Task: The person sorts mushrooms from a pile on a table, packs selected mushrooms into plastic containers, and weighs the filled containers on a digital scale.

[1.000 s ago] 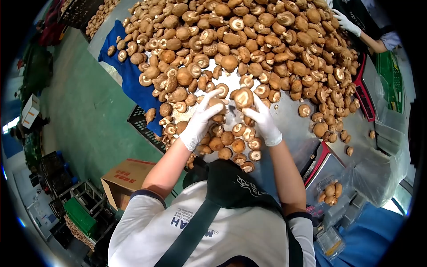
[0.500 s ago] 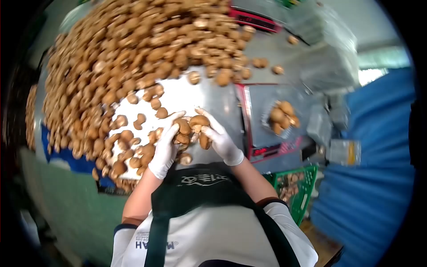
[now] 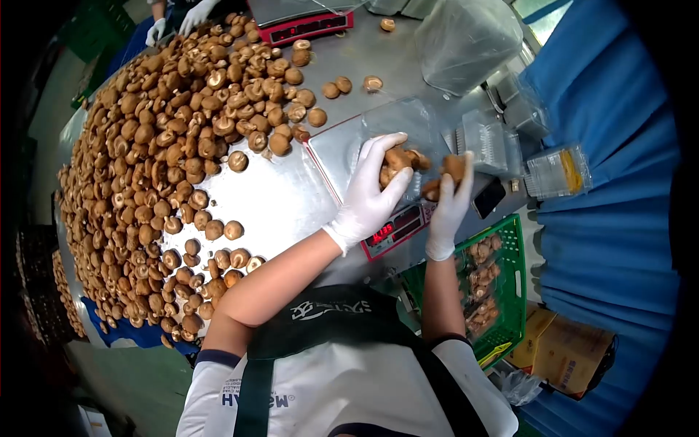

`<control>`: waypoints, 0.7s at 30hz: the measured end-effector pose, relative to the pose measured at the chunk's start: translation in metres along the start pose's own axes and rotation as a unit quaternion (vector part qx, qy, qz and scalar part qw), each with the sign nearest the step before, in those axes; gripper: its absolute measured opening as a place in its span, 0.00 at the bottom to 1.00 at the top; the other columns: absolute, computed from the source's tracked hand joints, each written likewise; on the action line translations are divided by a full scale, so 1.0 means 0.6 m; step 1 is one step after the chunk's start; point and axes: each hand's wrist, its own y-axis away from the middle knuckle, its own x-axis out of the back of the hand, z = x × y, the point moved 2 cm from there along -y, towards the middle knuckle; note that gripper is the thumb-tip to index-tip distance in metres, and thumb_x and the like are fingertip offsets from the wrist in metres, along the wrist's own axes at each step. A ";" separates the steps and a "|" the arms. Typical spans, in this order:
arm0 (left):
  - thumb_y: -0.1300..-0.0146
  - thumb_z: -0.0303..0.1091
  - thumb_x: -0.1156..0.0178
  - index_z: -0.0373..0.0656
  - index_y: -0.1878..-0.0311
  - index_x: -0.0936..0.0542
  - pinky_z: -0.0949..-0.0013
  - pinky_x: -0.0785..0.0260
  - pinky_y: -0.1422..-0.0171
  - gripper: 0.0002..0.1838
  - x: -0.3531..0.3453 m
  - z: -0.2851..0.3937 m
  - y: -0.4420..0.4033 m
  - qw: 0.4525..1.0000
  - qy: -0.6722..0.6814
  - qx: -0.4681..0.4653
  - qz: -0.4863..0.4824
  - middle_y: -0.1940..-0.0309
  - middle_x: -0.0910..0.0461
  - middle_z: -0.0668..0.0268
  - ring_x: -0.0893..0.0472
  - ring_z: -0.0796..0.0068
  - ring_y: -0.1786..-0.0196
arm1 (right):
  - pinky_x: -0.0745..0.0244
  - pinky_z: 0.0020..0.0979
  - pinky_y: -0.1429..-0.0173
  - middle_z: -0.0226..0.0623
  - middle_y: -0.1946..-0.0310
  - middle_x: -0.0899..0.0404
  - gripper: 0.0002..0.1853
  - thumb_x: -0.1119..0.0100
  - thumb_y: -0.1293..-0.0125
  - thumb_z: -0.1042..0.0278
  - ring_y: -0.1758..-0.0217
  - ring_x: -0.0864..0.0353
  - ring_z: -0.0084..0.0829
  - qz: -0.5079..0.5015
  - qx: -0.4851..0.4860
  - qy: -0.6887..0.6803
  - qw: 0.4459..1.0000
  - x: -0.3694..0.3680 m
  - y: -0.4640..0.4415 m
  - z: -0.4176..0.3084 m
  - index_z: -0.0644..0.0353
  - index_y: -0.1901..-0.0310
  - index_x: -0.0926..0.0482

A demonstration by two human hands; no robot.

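My left hand [image 3: 369, 195], in a white glove, is curled around several brown mushrooms [image 3: 399, 162] above a clear plastic box [image 3: 416, 116] on the scale. Close by on the right, my gloved right hand [image 3: 449, 218] grips mushrooms [image 3: 453, 169] between thumb and fingers, slightly blurred. Under both hands lies the scale [image 3: 333, 151], its red digits [image 3: 382, 231] lit along the near edge. Part of the box and its contents is hidden by my hands.
A large heap of mushrooms [image 3: 153, 146] covers the metal table's left side. A second scale [image 3: 306, 28] stands at the back, near a co-worker's gloved hands [image 3: 195, 16]. Stacked clear boxes [image 3: 486, 142] are at right. A green crate [image 3: 515, 269] of packed mushrooms sits below the table edge.
Both hands moved right, from over the table to over the box on the scale, carrying mushrooms. They are now farther apart. The camera view has turned to the right.
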 end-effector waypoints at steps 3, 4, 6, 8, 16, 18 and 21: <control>0.38 0.27 0.42 0.38 0.35 0.31 0.61 0.41 0.28 0.26 -0.028 -0.006 -0.010 0.998 -0.054 -0.043 -0.001 0.42 0.29 0.53 0.31 0.55 0.36 | 0.34 0.35 0.31 0.45 0.38 0.26 0.21 0.55 0.25 0.73 0.38 0.26 0.36 0.022 0.138 0.161 0.977 0.012 -0.006 0.049 0.68 0.34 0.31; 0.40 0.30 0.40 0.39 0.35 0.31 0.58 0.42 0.27 0.28 -0.039 -0.015 -0.010 0.998 -0.035 -0.046 -0.015 0.39 0.31 0.51 0.32 0.51 0.34 | 0.36 0.36 0.29 0.46 0.38 0.25 0.20 0.56 0.25 0.72 0.35 0.27 0.38 0.024 0.130 0.151 0.980 0.014 -0.005 0.060 0.68 0.36 0.29; 0.41 0.34 0.38 0.41 0.33 0.31 0.52 0.46 0.25 0.31 -0.056 -0.028 -0.006 0.971 -0.199 -0.110 -0.079 0.35 0.33 0.52 0.34 0.51 0.31 | 0.34 0.36 0.30 0.45 0.39 0.25 0.19 0.57 0.25 0.72 0.36 0.27 0.37 0.067 0.117 0.053 0.989 0.022 -0.006 0.088 0.69 0.38 0.27; 0.42 0.39 0.35 0.44 0.29 0.34 0.45 0.52 0.23 0.37 -0.069 -0.056 0.003 0.931 -0.324 -0.106 -0.131 0.31 0.36 0.53 0.39 0.52 0.27 | 0.34 0.37 0.31 0.46 0.39 0.25 0.18 0.54 0.26 0.72 0.37 0.26 0.39 0.057 0.120 0.058 0.990 0.017 -0.002 0.083 0.68 0.38 0.27; 0.44 0.47 0.33 0.43 0.24 0.41 0.39 0.63 0.21 0.46 -0.020 -0.077 0.050 0.920 -0.380 -0.015 -0.092 0.25 0.45 0.49 0.49 0.46 0.22 | 0.37 0.41 0.29 0.47 0.39 0.26 0.21 0.49 0.32 0.74 0.35 0.29 0.45 0.028 0.192 0.293 0.936 0.024 0.009 0.083 0.66 0.37 0.28; 0.45 0.43 0.32 0.41 0.25 0.41 0.41 0.61 0.21 0.46 0.005 -0.080 0.073 0.935 -0.351 -0.021 -0.054 0.25 0.46 0.45 0.49 0.41 0.22 | 0.37 0.38 0.29 0.47 0.37 0.28 0.22 0.53 0.29 0.75 0.34 0.30 0.41 0.048 0.105 0.175 0.978 0.030 0.007 0.088 0.69 0.35 0.30; 0.43 0.39 0.33 0.38 0.27 0.40 0.47 0.54 0.21 0.43 0.053 -0.092 0.123 0.944 -0.329 -0.004 -0.015 0.26 0.46 0.45 0.46 0.43 0.23 | 0.37 0.35 0.28 0.47 0.35 0.29 0.21 0.58 0.26 0.75 0.31 0.31 0.38 0.057 0.075 0.109 0.990 0.043 -0.001 0.071 0.71 0.34 0.32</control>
